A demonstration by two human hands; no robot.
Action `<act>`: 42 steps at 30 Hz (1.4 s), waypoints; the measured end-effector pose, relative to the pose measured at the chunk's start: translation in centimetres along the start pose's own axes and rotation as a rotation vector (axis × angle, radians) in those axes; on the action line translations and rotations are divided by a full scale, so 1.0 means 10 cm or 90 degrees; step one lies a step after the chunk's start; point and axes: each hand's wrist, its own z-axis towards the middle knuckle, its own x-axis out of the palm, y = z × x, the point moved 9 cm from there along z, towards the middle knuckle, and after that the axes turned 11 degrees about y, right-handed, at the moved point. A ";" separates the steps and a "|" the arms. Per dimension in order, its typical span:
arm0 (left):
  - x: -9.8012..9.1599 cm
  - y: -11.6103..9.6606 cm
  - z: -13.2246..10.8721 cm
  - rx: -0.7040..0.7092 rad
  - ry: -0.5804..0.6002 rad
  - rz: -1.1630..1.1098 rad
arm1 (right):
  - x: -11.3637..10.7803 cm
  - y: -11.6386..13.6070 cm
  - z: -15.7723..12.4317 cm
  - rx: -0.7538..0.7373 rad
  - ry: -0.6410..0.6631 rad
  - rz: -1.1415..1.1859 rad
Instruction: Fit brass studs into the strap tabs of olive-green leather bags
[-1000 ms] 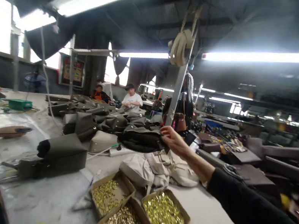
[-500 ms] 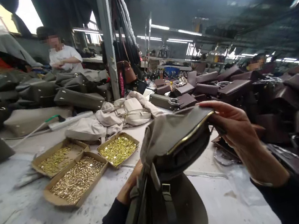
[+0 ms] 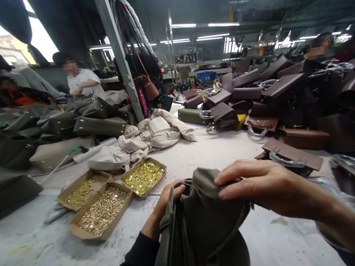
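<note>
An olive-grey backpack (image 3: pixel 209 219) stands upright on the near side of the table, its upper part folded over and its zipper edge turned down at the right. My left hand (image 3: pixel 166 203) grips the far left of its upper edge, thumb and fingers closed on the fabric, partly hidden behind the bag. On the folded top lies my right hand (image 3: pixel 265 186), fingers stretched over the cloth and pinching the zipped edge; the thumb is hidden beneath. Left of the bag sit cardboard trays of small metal pieces: gold-coloured (image 3: pixel 145 178), copper-toned (image 3: pixel 104 212) and yellowish (image 3: pixel 84 190).
Beige fabric bags (image 3: pixel 160 131) lie beyond the trays. Dark green bags (image 3: pixel 100 126) are heaped at left, brown handbags (image 3: pixel 284 89) at right. A metal post (image 3: pixel 116 47) rises at the table's far side. Co-workers sit behind the heaps.
The bag's zipped top has been lowered and folded over toward me. My right hand has shifted from the zipper's end onto the top, and more of my left hand shows.
</note>
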 end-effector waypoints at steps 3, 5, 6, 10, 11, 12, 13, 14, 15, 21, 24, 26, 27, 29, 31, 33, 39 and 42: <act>-0.01 0.11 0.03 -0.005 -0.003 -0.026 | 0.05 -0.11 0.10 0.009 0.062 0.118; -0.02 0.14 0.05 -0.006 -0.010 -0.031 | 0.15 -0.23 0.19 0.033 0.099 0.217; -0.02 0.15 0.06 -0.005 -0.015 -0.030 | 0.24 -0.28 0.24 0.040 0.124 0.265; 0.03 0.14 0.07 0.000 -0.022 -0.031 | 0.87 -0.37 0.49 0.042 0.258 0.375; 0.06 0.14 0.06 -0.003 -0.015 -0.034 | 1.07 -0.39 0.54 0.041 0.302 0.353; 0.09 0.14 0.06 -0.007 -0.007 -0.036 | 1.25 -0.43 0.59 0.053 0.341 0.303; 0.12 0.15 0.04 -0.013 0.000 -0.037 | 1.41 -0.48 0.62 0.075 0.373 0.235; 0.14 0.16 0.02 -0.018 0.004 -0.035 | 1.52 -0.55 0.64 0.102 0.394 0.169; 0.15 0.16 0.00 -0.023 0.003 -0.033 | 1.58 -0.60 0.65 0.128 0.398 0.122; 0.08 0.12 -0.21 -0.040 -0.050 -0.031 | 1.00 -0.38 0.48 0.081 0.130 0.312; 0.06 0.10 -0.27 -0.051 -0.065 -0.038 | 0.69 -0.39 0.21 0.076 -0.078 0.405; 0.08 0.12 -0.27 -0.058 -0.053 -0.045 | 0.66 -0.56 -0.03 0.155 -0.198 0.349; 0.08 0.14 -0.27 -0.062 -0.047 -0.043 | 0.68 -0.66 -0.16 0.204 -0.245 0.305; 0.06 0.19 -0.27 -0.071 -0.054 -0.044 | 0.79 -0.84 -0.38 0.283 -0.301 0.235; 0.03 0.24 -0.27 -0.079 -0.077 -0.060 | 0.91 -0.98 -0.53 0.330 -0.328 0.203; 0.02 0.27 -0.27 -0.089 -0.094 -0.080 | 0.99 -1.07 -0.62 0.359 -0.333 0.194; 0.03 0.20 -0.26 -0.095 -0.089 -0.043 | 1.10 -1.10 -0.48 0.341 -0.246 0.235; 0.01 0.20 -0.29 -0.104 -0.081 -0.021 | 1.07 -0.99 -0.38 0.298 -0.238 0.191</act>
